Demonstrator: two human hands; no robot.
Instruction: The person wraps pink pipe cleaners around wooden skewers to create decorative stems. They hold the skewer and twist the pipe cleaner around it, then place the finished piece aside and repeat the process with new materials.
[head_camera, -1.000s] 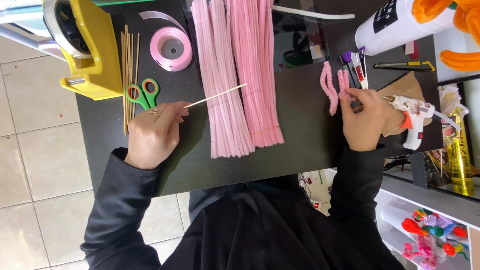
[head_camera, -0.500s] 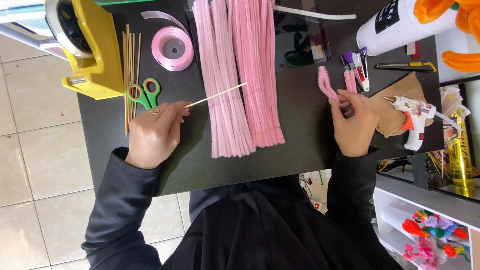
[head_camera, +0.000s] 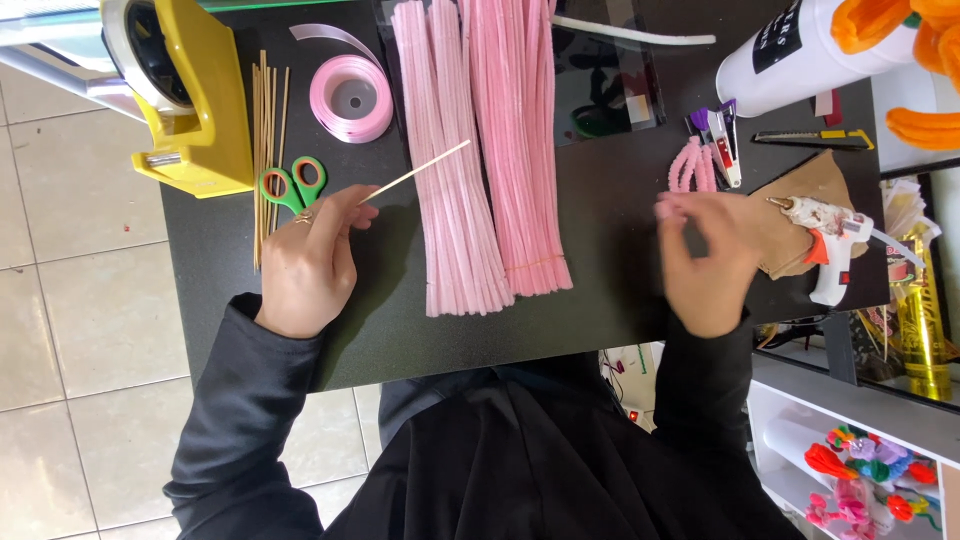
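The left hand (head_camera: 312, 262) rests on the black table (head_camera: 600, 290) and pinches a thin wooden stick (head_camera: 415, 172) between thumb and fingers; the stick points up and to the right, and its far end lies over the nearer bundle of pink pipe cleaners (head_camera: 455, 170). Just above this hand lie green scissors (head_camera: 293, 186), a row of more sticks (head_camera: 266, 130), a pink ribbon roll (head_camera: 351, 97) and a yellow tape dispenser (head_camera: 190, 100). The right hand (head_camera: 708, 262) is blurred, with the fingers curled loosely; I cannot tell if it holds anything. Its fingertips are just below a small curled pink piece (head_camera: 690, 166). A glue gun (head_camera: 828, 232) lies just beside this hand on brown cardboard (head_camera: 800, 185).
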